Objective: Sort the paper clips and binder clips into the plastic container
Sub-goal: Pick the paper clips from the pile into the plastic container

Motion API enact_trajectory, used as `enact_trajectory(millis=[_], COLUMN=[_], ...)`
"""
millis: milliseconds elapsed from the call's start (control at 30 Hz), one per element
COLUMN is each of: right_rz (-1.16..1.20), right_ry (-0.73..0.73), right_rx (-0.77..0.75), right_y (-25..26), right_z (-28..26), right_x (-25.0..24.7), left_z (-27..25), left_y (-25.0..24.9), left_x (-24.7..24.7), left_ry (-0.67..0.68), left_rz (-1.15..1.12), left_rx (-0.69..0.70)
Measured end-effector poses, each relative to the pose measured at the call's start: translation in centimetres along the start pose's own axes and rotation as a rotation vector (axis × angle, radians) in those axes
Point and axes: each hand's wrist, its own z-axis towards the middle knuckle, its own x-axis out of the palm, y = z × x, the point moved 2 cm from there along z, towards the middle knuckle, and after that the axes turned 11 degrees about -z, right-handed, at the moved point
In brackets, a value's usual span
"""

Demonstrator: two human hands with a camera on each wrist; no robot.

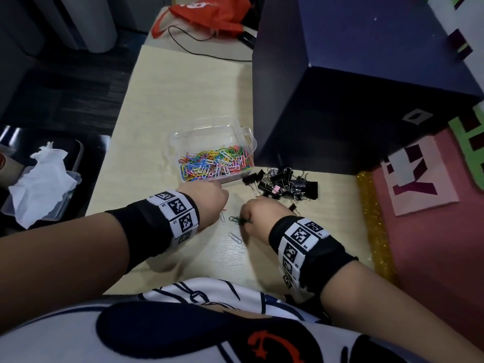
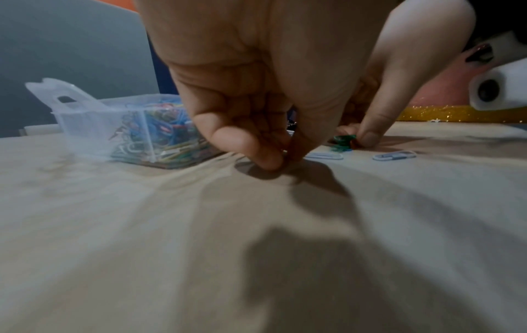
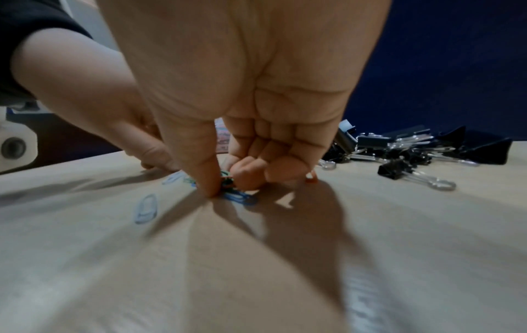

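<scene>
A clear plastic container (image 1: 176, 142) (image 2: 85, 126) stands mid-table; its near compartment is full of coloured paper clips (image 1: 216, 163), and the far one looks empty. To its right lies a heap of black binder clips (image 1: 286, 184) (image 3: 413, 148). My left hand (image 1: 222, 206) (image 2: 285, 157) pinches its fingertips together on the table, seemingly on a small clip that barely shows. A white paper clip (image 1: 222, 218) (image 2: 325, 156) lies by it. My right hand (image 1: 246, 221) (image 3: 225, 183) pinches a small bunch of green and blue paper clips (image 3: 238, 195) against the table. A pale blue clip (image 1: 235, 237) (image 3: 146, 209) lies loose nearby.
A large dark blue box (image 1: 353, 87) stands right behind the binder clips and beside the container. A pink board (image 1: 432, 205) with a gold glitter edge borders the table on the right. A tray with tissue (image 1: 39, 189) sits off the left edge.
</scene>
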Motion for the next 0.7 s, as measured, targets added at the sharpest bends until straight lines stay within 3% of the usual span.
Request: enact_trajectory(millis=[133,300,533,700], right_rz=[-0.049,-0.075,0.299,0.332], right_ry=[0.045,0.051,-0.364,-0.366], right_rx=[-0.012,-0.012,0.104,0.204], right_y=[0.3,0.6,0.7,-0.4], right_z=[0.2,0.3,1.4,1.5], right_x=[-0.4,-1.9,-7.0,-6.1], left_z=[-0.4,-1.3,-1.9,-1.9], left_y=[0.1,1.0,4.2,4.5], left_x=[-0.2,-2.0,-5.6,-5.2], left_ry=[-0.036,-0.198,-0.457,-0.462], left_rz=[-0.015,-0.098,-0.28,-0.261], left_rx=[0.007,0.011,-0.036,-0.057])
